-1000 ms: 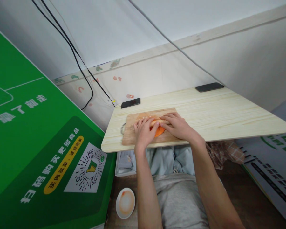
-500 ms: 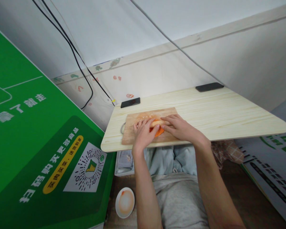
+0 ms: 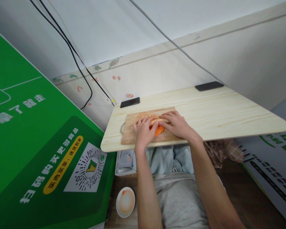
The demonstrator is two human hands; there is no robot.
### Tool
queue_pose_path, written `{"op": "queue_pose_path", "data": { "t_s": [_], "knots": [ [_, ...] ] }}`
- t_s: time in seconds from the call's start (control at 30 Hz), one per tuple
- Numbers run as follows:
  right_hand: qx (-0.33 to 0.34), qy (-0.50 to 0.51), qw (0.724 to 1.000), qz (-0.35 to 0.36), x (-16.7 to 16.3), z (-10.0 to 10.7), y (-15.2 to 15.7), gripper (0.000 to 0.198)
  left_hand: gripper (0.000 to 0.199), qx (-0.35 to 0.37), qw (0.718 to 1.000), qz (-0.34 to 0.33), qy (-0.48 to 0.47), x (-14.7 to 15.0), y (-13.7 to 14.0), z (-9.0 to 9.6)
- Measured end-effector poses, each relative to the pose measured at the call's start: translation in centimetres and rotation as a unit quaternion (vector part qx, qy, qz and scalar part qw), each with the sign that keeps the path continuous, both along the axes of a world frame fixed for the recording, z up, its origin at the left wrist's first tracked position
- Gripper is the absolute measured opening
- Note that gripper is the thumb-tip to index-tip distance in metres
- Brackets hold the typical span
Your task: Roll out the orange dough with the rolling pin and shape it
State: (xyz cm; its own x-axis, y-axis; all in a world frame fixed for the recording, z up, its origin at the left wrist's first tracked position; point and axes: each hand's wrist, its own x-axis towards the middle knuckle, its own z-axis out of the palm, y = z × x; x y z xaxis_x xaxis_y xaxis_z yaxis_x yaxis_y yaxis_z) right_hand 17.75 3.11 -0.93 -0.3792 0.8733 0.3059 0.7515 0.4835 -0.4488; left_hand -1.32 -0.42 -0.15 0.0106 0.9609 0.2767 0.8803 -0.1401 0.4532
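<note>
On a wooden cutting board (image 3: 128, 132) lies a flat orange piece of dough (image 3: 159, 131). A short, pale rolling pin (image 3: 154, 121) rests across its far part. My left hand (image 3: 143, 129) bends over the pin's left end, thumb pointing inward. Over the right end lies my right hand (image 3: 175, 123), fingers pressed on the pin and pointing left. Both palms hide the pin's ends, and my left thumb and fingers cover part of the dough.
The board sits near the front edge of a pale wood-grain table (image 3: 224, 117). Along the back lie a black phone (image 3: 130, 102) and another dark phone-like slab (image 3: 209, 86). A white bowl (image 3: 125, 202) stands below, left of my forearm. A green printed panel (image 3: 50, 143) borders the table's left.
My right hand has shifted left and slightly away from me over the rolling pin, closer to my left hand. My left hand has moved only slightly.
</note>
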Motion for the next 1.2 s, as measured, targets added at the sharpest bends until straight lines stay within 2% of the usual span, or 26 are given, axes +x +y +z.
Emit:
{"op": "queue_pose_path", "data": {
  "t_s": [0.5, 0.73, 1.2],
  "knots": [
    [-0.022, 0.0, 0.999, 0.04, 1.3, -0.5, -0.5, 0.054, 0.032, -0.018, 0.999, -0.03, 0.013, -0.7, -0.8, 0.4],
    [-0.001, -0.003, 0.999, 0.032, 0.9, -0.9, 0.1, 0.049, 0.029, -0.006, 1.0, -0.019, 0.005, -0.4, -0.5, 0.1],
    [-0.002, -0.01, 1.0, 0.017, 0.5, -0.5, 0.0, 0.045, 0.027, 0.008, 1.0, -0.016, -0.003, -0.4, -0.2, -0.2]
  ]
}}
